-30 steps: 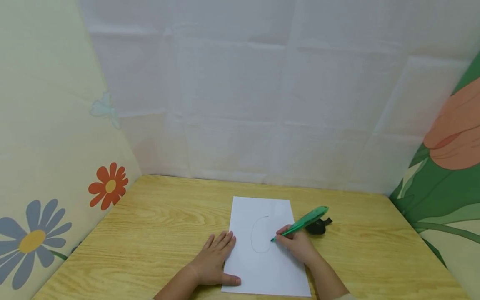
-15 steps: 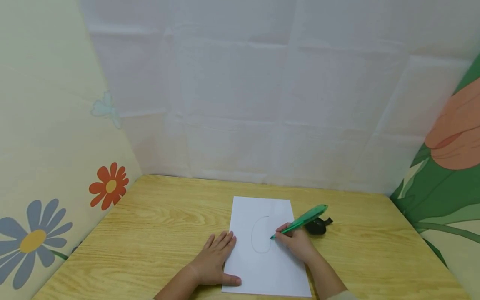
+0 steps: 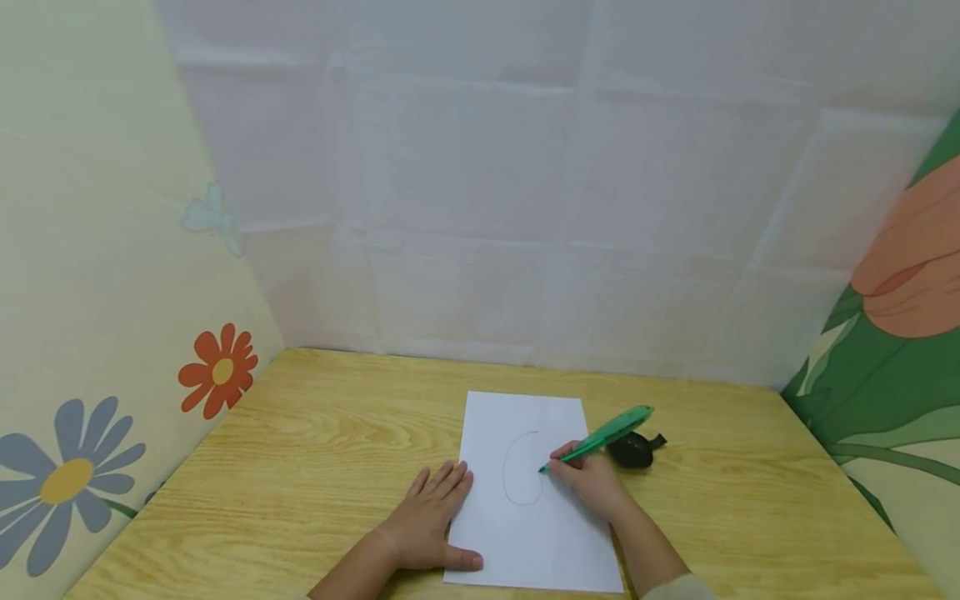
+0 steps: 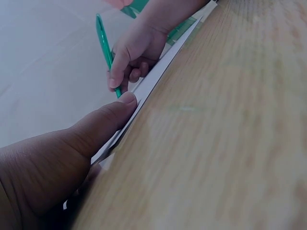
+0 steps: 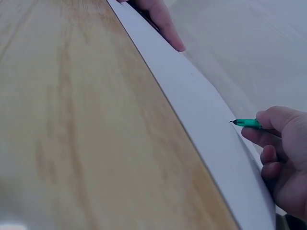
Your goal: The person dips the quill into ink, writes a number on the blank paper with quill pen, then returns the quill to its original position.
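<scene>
A white sheet of paper [image 3: 525, 542] lies on the wooden table, bearing a thin curved line [image 3: 504, 468] like an oval with a gap at its upper right. My right hand [image 3: 596, 487] pinches a green pen [image 3: 611, 431], its tip on the paper at the line's right end. In the right wrist view the dark tip of the pen [image 5: 247, 123] meets the sheet [image 5: 192, 100]. My left hand [image 3: 423, 529] rests with fingers spread over the paper's left edge, the thumb on its lower left part.
A black rounded object [image 3: 632, 451] with a short tab sits just beyond my right hand, on the table [image 3: 330, 450]. A pale cloth [image 3: 465, 183] hangs behind the table, and flower-patterned cloths [image 3: 90, 250] stand on both sides.
The pen tip and my right hand have moved slightly up the paper, lengthening the right side of the line. My left hand has stayed in place.
</scene>
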The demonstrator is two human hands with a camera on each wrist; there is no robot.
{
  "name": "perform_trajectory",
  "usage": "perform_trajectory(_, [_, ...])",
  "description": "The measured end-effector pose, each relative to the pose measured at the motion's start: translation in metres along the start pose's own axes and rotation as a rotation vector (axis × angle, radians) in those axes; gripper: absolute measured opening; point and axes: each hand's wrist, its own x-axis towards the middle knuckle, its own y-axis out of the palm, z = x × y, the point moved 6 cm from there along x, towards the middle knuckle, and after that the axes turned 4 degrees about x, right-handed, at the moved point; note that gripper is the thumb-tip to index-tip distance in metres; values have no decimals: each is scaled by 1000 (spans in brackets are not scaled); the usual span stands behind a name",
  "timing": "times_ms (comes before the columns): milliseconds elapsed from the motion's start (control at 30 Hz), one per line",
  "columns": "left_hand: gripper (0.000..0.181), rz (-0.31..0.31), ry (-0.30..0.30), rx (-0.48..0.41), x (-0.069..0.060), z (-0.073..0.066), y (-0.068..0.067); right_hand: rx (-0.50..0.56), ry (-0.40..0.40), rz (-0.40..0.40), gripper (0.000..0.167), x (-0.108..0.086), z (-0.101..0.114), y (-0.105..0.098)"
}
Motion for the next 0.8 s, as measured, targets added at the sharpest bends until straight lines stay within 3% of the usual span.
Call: perform_trajectory(800, [115, 1, -7, 11, 2, 2, 3, -7, -5, -31, 8, 7, -2, 4])
